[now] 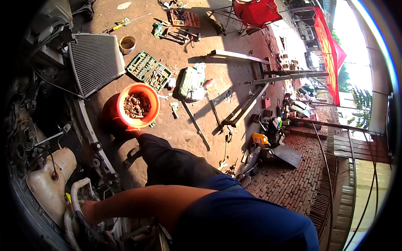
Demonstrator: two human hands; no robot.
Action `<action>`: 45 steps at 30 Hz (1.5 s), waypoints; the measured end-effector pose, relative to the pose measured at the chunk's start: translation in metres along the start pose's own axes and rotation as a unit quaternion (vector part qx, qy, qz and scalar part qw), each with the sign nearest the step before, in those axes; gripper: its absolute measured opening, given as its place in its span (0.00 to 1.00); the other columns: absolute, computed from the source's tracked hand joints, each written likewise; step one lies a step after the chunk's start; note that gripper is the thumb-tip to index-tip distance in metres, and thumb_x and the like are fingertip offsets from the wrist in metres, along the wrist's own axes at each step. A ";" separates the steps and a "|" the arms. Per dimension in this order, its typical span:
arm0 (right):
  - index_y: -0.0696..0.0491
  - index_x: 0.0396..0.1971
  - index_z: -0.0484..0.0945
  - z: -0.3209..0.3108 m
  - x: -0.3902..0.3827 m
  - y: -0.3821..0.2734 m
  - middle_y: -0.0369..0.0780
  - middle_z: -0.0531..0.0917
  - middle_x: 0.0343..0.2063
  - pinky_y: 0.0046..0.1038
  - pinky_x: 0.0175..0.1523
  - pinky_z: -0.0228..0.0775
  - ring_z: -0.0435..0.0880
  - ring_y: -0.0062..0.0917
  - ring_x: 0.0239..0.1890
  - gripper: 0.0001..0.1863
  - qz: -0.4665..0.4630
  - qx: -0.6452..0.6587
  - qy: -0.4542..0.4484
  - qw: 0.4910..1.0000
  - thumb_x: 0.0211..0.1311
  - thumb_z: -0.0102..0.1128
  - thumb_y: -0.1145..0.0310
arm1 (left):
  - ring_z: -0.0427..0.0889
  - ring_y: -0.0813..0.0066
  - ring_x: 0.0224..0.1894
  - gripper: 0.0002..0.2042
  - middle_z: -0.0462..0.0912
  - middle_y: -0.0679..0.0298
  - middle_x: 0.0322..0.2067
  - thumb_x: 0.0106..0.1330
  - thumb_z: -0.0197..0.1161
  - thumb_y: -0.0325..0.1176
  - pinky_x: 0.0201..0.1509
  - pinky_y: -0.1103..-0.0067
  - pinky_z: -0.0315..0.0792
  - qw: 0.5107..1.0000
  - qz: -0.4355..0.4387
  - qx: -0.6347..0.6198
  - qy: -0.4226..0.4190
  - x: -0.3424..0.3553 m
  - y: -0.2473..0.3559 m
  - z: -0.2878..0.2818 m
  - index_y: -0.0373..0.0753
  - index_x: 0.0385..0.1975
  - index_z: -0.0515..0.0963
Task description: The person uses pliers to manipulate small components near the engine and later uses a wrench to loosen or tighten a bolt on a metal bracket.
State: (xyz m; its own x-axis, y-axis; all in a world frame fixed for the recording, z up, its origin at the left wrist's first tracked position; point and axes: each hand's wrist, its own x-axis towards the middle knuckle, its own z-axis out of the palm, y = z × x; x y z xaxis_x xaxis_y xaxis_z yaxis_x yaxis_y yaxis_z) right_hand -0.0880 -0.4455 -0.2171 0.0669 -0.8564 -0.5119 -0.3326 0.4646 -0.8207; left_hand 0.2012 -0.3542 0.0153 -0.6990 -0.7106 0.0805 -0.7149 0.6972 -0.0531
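My bare right arm reaches down from a blue sleeve [234,215] into the engine bay at the lower left. There my right hand [88,211] is among hoses and pipes, right beside a pale bent hose [76,194]. Its fingers are hidden behind the hose, so their grip does not show. A tan, dirty reservoir-like tank [52,171] lies to the left of the hand. Several metal pipes are below and right of it. My left hand does not appear.
An orange bucket [122,109] of rusty metal parts stands near a dark trouser leg [176,161]. A finned radiator [98,60] leans by the car. Open socket sets [148,71], hammers [173,37] and metal bars [194,125] lie on the ground. A red folding chair [256,14] stands farther off.
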 end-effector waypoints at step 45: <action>0.55 0.47 0.85 0.000 0.002 0.027 0.44 0.90 0.45 0.35 0.49 0.83 0.91 0.37 0.46 0.16 -0.259 0.213 0.013 0.942 0.58 0.71 0.78 | 0.84 0.62 0.47 0.25 0.87 0.56 0.47 0.63 0.64 0.54 0.62 0.60 0.67 0.979 -0.169 -0.049 -0.106 0.036 0.014 -0.028 0.40 0.51 0.79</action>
State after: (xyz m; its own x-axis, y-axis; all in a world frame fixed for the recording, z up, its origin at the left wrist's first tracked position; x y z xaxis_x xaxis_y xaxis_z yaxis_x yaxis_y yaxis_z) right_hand -0.0966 -0.4346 -0.2399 0.0923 -0.9956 -0.0137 0.1464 0.0272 -0.9888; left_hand 0.1663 -0.3677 0.0452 -0.4186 -0.8986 -0.1315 -0.9079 0.4176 0.0366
